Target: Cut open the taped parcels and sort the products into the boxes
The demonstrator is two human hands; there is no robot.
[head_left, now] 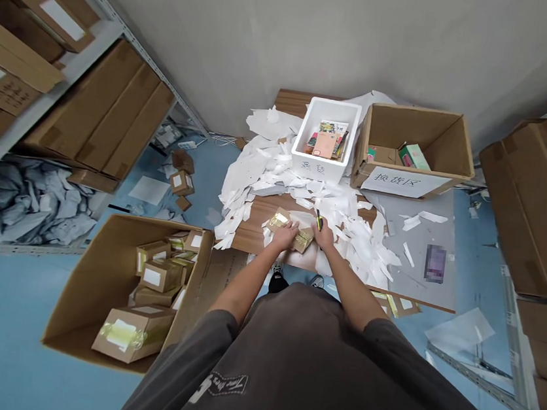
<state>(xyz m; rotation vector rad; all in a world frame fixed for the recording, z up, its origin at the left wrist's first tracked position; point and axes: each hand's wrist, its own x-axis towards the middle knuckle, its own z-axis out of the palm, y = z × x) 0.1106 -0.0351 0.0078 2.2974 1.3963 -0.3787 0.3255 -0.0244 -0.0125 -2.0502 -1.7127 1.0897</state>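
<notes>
At the front edge of the wooden table (264, 220), a small cardboard parcel (304, 240) with shiny yellowish tape lies among torn white paper. My left hand (284, 234) grips the parcel near its middle, fingers closed over it. Just right of the parcel, my right hand (324, 237) is wrapped round a yellow-and-black box cutter (320, 221), which points away from me. The blade is too small to make out. Part of the parcel is hidden under my left hand.
Behind the paper scraps (269, 155) stand a white foam box (321, 171) holding booklets and a labelled carton (415, 155) holding a green box. A large carton of parcels (81, 288) sits at left. Shelves of boxes (97, 106) flank both sides. A blurred purple item (435, 263) lies at right.
</notes>
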